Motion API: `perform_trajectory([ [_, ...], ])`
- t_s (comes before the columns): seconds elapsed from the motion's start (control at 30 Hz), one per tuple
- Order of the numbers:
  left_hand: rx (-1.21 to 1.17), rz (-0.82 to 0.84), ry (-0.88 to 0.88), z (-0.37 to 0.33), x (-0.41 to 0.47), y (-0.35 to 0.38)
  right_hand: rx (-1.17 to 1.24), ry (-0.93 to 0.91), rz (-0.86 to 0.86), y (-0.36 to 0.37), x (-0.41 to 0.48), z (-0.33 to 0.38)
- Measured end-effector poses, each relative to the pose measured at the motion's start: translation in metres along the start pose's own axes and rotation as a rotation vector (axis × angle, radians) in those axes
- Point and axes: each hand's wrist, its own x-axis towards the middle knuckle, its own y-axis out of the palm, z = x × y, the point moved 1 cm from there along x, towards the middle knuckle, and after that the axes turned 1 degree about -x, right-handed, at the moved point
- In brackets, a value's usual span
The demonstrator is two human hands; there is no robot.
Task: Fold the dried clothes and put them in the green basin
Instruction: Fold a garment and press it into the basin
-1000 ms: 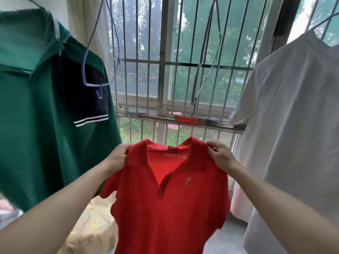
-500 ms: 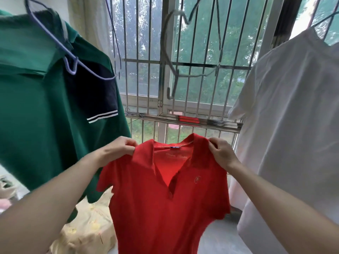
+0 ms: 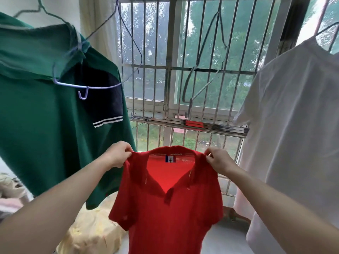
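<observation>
— What's being held?
— A red shirt [image 3: 165, 208], ribbed knit with a floppy collar [image 3: 197, 162], hanging in mid-air before the window bars [image 3: 156, 52]. The left hand [image 3: 117, 155] pinches one shoulder and the right hand [image 3: 219, 160] the other (fingers curled round the cloth).
— Around it?
— A smooth green shirt [image 3: 45, 125] with a navy, white-striped sleeve hangs left, and a thin white shirt [image 3: 293, 125] hangs right.
— Changed in the last second?
— The collar now gapes toward the camera, baring a blue-and-white label [image 3: 170, 158]. The purple hanger [image 3: 102, 87], bare wire, has swung lower across the green shirt.
</observation>
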Motion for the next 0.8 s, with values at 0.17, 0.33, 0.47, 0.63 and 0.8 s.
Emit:
perform_trajectory([
  [0.17, -0.335, -0.001, -0.13, -0.001, 0.0, 0.003, 0.471, 0.22, 0.079, 0.008, 0.0, 0.013],
  [0.33, -0.5, 0.007, -0.232, 0.002, -0.002, 0.004, 0.981, 0.332, 0.191, 0.011, -0.002, 0.027],
  [0.47, -0.528, 0.051, -0.278, 0.0, -0.005, 0.009, 1.122, 0.372, 0.15, 0.015, 0.001, 0.029],
  [0.63, -0.645, 0.084, -0.289, 0.006, -0.002, 0.011, 0.887, 0.253, 0.097, 0.023, 0.004, 0.021],
  [0.8, -0.473, 0.159, -0.051, 0.025, 0.003, 0.018, 0.625, 0.236, -0.001, 0.029, 0.002, 0.014],
])
